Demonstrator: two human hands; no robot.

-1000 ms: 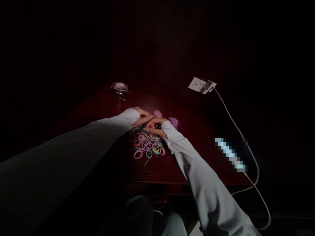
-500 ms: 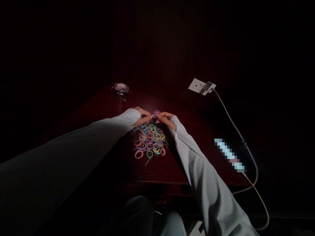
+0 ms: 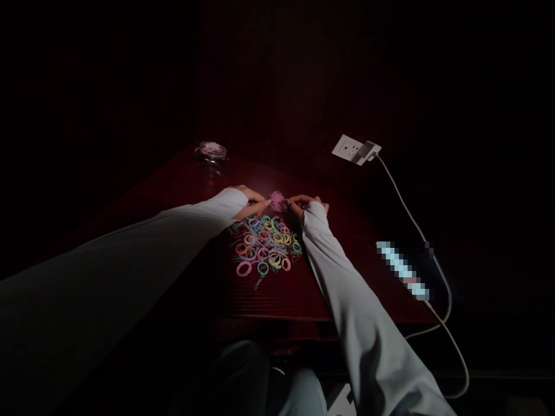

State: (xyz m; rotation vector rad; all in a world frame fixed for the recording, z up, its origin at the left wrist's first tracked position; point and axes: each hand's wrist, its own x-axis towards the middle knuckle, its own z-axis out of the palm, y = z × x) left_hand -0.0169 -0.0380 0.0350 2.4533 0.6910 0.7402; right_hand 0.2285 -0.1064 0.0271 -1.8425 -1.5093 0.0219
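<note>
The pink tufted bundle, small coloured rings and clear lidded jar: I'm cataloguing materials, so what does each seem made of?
Pink tufted bundle: perhaps matte thread or elastic, given its fine loose strands. Small coloured rings: possibly matte fabric, given bumpy edges; dim light leaves this open. Clear lidded jar: glass or plastic, glossy, being see-through with highlights; which is unclear.

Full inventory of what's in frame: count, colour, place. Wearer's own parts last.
table: 1, dark red, under the hands
tuft: 1, pink, between the hands
small rings: many, overlapping, mixed colours, heaped nearer than the tuft
lidded jar: 1, clear, far left
wall socket: 1, white, far right
charger: 1, white, plugged into it
cable: at least 1, white, right side
device: 1, screen pixelated, table's right
unclear object: 1, white, bottom edge
left hand: 1, bare, tuft's left edge
right hand: 1, bare, tuft's right edge
sleeves: 2, pale
legs: 2, below table
</note>
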